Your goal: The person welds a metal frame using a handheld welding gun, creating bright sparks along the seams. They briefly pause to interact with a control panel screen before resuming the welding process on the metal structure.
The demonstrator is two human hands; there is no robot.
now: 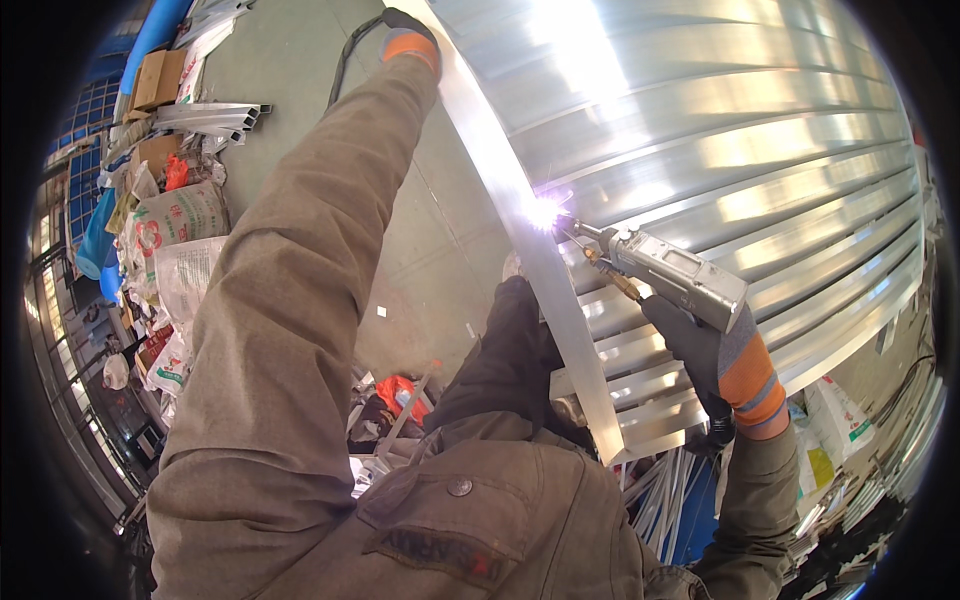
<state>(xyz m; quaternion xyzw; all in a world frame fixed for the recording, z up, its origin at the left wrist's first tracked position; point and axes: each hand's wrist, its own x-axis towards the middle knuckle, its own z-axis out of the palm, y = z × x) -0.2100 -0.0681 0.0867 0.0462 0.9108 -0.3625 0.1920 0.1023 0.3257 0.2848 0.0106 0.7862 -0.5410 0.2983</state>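
My right hand point(722, 355), in a dark grey and orange glove, grips a silver, box-shaped welding torch point(690, 280). A brass-coloured wire guide point(612, 272) runs along the torch's underside. At its nozzle a bright violet-white arc point(545, 212) burns where a long flat aluminium bar point(575, 325) meets a ribbed aluminium panel point(760, 150). The glare hides the joint itself. Far up the bar, my left hand point(410, 45), also gloved, rests against its edge with the arm stretched out. Its fingers are mostly hidden, so their grip does not show.
A black cable point(345, 62) hangs beside my left hand. White sacks point(180, 220), cardboard boxes point(158, 80) and metal profiles point(215, 118) are heaped at the left. Thin metal strips point(665, 495) lie below the panel. A white bag point(835, 415) sits at the right. My leg point(505, 345) stands beside the bar.
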